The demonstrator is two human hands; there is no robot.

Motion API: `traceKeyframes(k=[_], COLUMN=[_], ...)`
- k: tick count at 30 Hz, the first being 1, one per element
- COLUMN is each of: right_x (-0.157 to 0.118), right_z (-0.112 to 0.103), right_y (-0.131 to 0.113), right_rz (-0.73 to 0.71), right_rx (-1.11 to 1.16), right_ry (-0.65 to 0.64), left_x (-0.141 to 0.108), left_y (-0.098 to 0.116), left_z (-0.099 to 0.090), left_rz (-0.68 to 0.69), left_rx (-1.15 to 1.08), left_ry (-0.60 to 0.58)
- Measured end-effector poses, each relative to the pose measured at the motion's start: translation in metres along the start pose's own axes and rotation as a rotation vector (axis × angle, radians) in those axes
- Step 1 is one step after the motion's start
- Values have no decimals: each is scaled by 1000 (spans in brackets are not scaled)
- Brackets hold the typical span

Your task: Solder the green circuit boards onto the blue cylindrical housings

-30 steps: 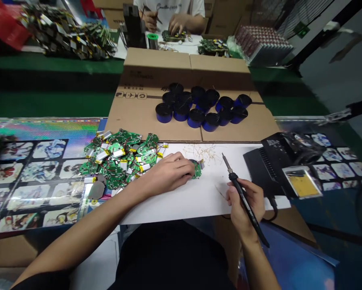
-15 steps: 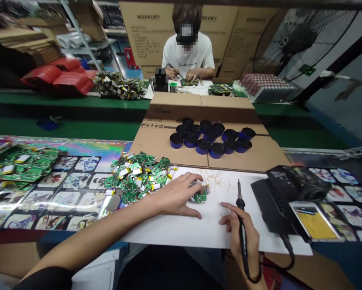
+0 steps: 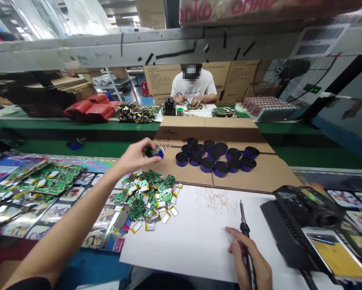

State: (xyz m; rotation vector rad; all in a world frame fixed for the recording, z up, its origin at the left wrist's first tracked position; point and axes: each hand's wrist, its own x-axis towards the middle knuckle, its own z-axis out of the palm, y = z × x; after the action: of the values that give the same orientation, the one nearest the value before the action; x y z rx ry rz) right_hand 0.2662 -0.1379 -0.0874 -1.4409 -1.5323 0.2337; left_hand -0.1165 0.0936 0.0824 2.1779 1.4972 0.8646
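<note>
On the flattened cardboard [image 3: 193, 177], fourteen blue-sided, black-topped round pieces [image 3: 221, 170] in one cluster. One heap of green circuit boards [image 3: 138, 198] at the left of the white sheet [image 3: 181, 251], too tangled to count. One scatter of fine wire clippings [image 3: 217, 201]. At right, one black soldering station [image 3: 282, 237], one yellow sponge [image 3: 338, 257].

Left hand [image 3: 137, 156]: arm stretched forward, raised beyond the heap, thumb and fingers pinching one blue-edged piece [image 3: 160, 154], blurred, left of the cluster. Right hand [image 3: 251, 257]: low, near the sheet's front edge, index finger extended, others curled round one soldering iron [image 3: 245, 229], tip pointing away, apart from the clippings.
</note>
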Motion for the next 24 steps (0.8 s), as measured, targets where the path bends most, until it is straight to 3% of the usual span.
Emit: traceKeyframes(k=[2, 3, 5, 7, 10, 13, 16, 20, 22, 24], right_x=[-1, -1, -2, -3, -5, -7, -8, -7, -7, -7], right_z=[1, 1, 1, 1, 3, 6, 8, 6, 4, 2], right_y=[5, 7, 11, 14, 13, 9, 8, 9, 8, 6], right_rz=[-21, -30, -44, -59, -54, -4, 0, -38, -27, -11], right_rx=[-13, -16, -16, -8, 9, 12, 3, -4, -12, -16], right_ry=[-5, -10, -10, -1, 16, 53, 48, 50, 41, 25], left_x=[23, 32, 44, 49, 49, 50, 54, 50, 46, 41], left_y=[-35, -52, -79, -96, -104, -95, -69, -24, -5, 8], left_z=[-19, -24, -27, -24, -18, -12, 3, 56, 86, 107], left_rz=[-171, -290, -403, -481, -559, -545, -386, -109, -27, 5], left_rx=[138, 199, 244, 258, 267, 267, 196, 7, -38, -49], left_ry=[137, 167, 195, 192, 176, 197, 133, -171, -229, -211])
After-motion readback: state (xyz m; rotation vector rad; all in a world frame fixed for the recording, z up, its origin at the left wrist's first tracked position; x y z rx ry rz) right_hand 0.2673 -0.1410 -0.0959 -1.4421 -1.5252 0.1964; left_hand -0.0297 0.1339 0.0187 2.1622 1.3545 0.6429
